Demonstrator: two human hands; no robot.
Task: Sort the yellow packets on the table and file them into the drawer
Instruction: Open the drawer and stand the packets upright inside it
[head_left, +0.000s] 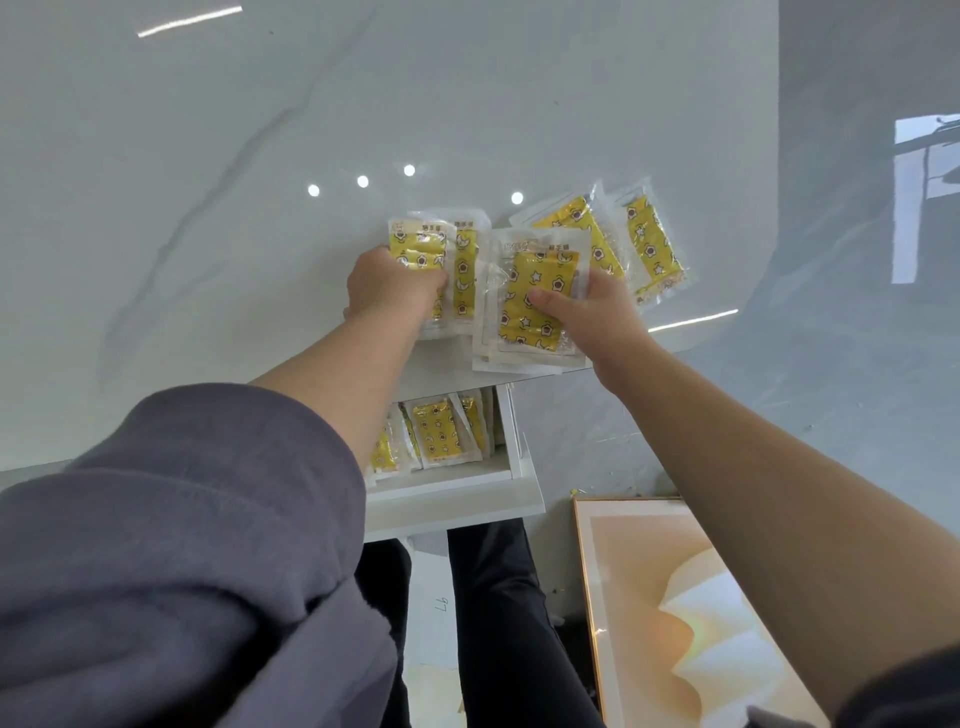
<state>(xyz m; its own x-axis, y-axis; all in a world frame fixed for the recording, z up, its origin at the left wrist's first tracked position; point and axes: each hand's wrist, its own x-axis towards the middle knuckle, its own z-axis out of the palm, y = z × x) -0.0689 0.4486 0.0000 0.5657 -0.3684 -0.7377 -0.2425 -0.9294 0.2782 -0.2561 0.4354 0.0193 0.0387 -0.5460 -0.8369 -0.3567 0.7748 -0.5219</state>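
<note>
yellow packets (652, 244) lie fanned on the counter (260, 208) at its edge. the left hand (392, 286) curls its fingers (434, 283) round one stack (418, 249); the right hand (592, 306) pinches a second stack (524, 275), thumb on top. below, the open drawer (515, 441) holds more packets (436, 431), a framed picture (675, 597) beside it.

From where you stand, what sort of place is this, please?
Probably a home or small office room: a glossy marble-look table, a white drawer open under it with yellow packets inside, and a framed picture down near the floor.
</note>
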